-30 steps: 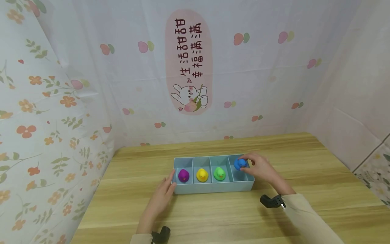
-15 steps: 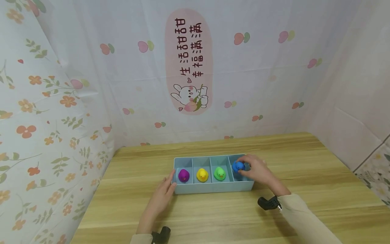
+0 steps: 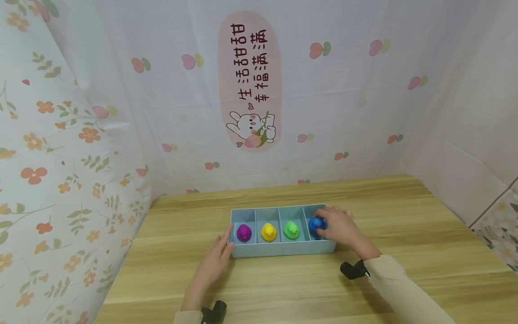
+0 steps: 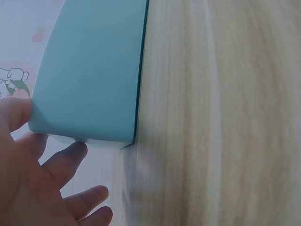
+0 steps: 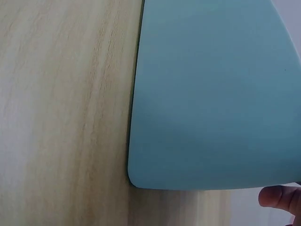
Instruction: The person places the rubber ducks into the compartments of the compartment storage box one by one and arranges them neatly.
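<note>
In the head view, a pale blue tray point(image 3: 283, 248) with divided compartments lies on the table. It holds a purple rubber duck point(image 3: 244, 233), a yellow one and a green one, each in its own compartment. My right hand point(image 3: 339, 225) pinches a blue rubber duck point(image 3: 316, 223) down inside the rightmost compartment, its fingers partly covering it. The left hand point(image 3: 213, 260) touches the tray's left end; in the left wrist view its thumb is at the rim corner and its fingers lie against the end wall. In the right wrist view the tray wall hides the duck.
The wood-grain table point(image 3: 275, 288) extends around the tray on all sides. Behind it hangs a printed cloth point(image 3: 348, 112), with a floral curtain point(image 3: 73, 180) at the left. Each wrist carries a black camera mount point(image 3: 353, 270).
The right hand has lowered the blue duck deeper into the rightmost compartment and shifted slightly left. The left hand stays at the tray's left end.
</note>
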